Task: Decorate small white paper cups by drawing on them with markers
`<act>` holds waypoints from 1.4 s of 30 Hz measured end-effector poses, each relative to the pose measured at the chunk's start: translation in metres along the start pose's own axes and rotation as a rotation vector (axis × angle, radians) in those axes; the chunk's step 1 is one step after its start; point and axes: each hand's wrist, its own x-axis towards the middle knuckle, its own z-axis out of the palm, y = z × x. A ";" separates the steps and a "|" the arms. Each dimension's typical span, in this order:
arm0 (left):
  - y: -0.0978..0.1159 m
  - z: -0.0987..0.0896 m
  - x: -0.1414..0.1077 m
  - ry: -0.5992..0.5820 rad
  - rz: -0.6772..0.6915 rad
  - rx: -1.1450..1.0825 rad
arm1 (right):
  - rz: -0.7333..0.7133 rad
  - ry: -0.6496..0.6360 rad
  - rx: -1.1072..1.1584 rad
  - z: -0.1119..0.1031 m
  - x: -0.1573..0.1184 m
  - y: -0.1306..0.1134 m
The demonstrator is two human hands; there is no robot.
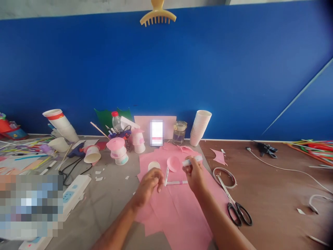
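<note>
My right hand (193,171) is closed around a white tube-like stick (196,159), held above the pink paper (182,208). To its left, my left hand (150,184) hovers with curled fingers just in front of a white paper disc or cup (154,165); whether it pinches anything is too small to tell. Between the hands lie a pink paper circle (174,164), a white marker (166,177) and a second white stick (177,182).
Scissors (235,208) and a tape roll (225,177) lie right of the paper. Behind stand stacked cups (200,127), a glass jar (179,132) and pink-topped cups (117,151). A power strip (75,192) is at left.
</note>
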 end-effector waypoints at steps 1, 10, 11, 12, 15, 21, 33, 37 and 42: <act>0.002 -0.007 0.002 0.115 0.062 -0.029 | 0.029 -0.039 -0.006 0.005 -0.005 0.006; -0.007 -0.070 0.007 0.472 0.070 0.519 | 0.135 -0.168 0.133 0.007 -0.013 0.020; -0.011 -0.069 0.007 0.403 0.058 0.635 | 0.144 -0.198 0.152 0.007 -0.013 0.021; -0.014 -0.067 0.007 0.334 0.063 0.728 | 0.151 -0.230 0.171 0.007 -0.014 0.022; -0.022 -0.056 0.006 0.206 0.092 0.893 | 0.179 -0.315 0.222 0.009 -0.018 0.025; -0.031 -0.042 0.010 0.231 0.024 0.962 | 0.251 -0.411 0.245 0.011 -0.023 0.030; -0.032 -0.025 0.013 0.314 -0.027 0.986 | 0.078 -0.393 -0.025 0.016 -0.030 0.037; -0.031 -0.023 0.011 0.314 0.001 1.025 | 0.118 -0.369 0.018 0.016 -0.029 0.038; -0.037 -0.027 0.010 0.322 0.039 1.072 | 0.250 -0.296 0.188 0.014 -0.023 0.036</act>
